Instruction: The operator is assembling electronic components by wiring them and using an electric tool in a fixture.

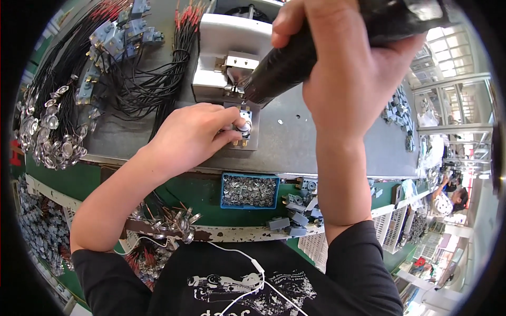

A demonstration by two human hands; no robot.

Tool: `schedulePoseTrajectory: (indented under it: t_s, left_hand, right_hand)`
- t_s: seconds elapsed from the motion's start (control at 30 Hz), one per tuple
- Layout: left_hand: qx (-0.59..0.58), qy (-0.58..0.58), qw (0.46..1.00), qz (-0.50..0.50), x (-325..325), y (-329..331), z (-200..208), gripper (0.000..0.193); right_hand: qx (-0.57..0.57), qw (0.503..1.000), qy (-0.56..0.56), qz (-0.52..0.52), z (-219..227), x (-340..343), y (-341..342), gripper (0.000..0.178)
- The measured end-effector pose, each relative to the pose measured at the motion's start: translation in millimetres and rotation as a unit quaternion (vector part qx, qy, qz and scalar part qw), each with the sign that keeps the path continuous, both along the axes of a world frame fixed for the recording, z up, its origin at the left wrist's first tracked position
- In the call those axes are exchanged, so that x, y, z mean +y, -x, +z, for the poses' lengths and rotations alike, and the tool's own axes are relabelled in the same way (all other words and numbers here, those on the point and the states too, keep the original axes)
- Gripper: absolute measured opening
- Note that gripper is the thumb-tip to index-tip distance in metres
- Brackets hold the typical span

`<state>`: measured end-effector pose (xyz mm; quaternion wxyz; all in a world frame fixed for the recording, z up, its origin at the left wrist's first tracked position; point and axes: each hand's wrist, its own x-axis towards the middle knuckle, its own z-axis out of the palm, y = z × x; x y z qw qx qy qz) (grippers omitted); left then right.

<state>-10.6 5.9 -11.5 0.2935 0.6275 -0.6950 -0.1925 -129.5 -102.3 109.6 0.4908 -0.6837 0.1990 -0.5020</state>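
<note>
My left hand (191, 132) reaches in from the left, thumb and fingertips pinched at a small grey block with a round silver part (244, 126) and brass terminals. The block sits on a small metal fixture plate (252, 141) near the bench's front edge. High on the right, my right hand (345, 66) is wrapped round a thick black power screwdriver (284, 67). Its tapered nose slants down to the left, just beyond the block. I cannot see whether the tip touches anything. Behind the fixture stands a pale metal machine housing (224, 37) with a small bracket mechanism (240, 66).
Bundles of black wires (139, 87) with grey-blue blocks (113, 42) and silver discs (50, 124) cover the left of the bench. In front is a blue tray (250, 206) of small metal pieces, with grey blocks (295, 213) beside it. Another person (448, 203) sits far right.
</note>
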Motion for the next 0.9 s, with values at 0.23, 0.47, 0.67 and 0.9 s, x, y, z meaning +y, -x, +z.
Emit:
schedulePoseTrajectory:
  t_s: [0.23,0.47,0.67,0.9]
  left_hand:
    - [0.017,-0.024,0.999,0.011,0.1,0.1,1.3,0.019]
    - [0.014,-0.022,1.0,0.009,-1.8,1.5,1.4,0.019]
    - [0.008,-0.009,1.0,0.015,3.6,-1.6,-4.0,0.018]
    - [-0.008,0.017,1.0,0.008,-1.5,0.3,-3.0,0.018]
  right_hand:
    - [-0.139,0.984,-0.075,0.077,-12.6,-0.3,3.6,0.045]
    - [-0.271,0.871,0.357,0.199,-44.1,-73.2,-26.7,0.051]
    - [-0.114,0.988,-0.048,0.092,-39.7,-6.0,-10.9,0.058]
    - [-0.173,0.961,0.156,0.149,-36.5,-27.9,-17.1,0.055]
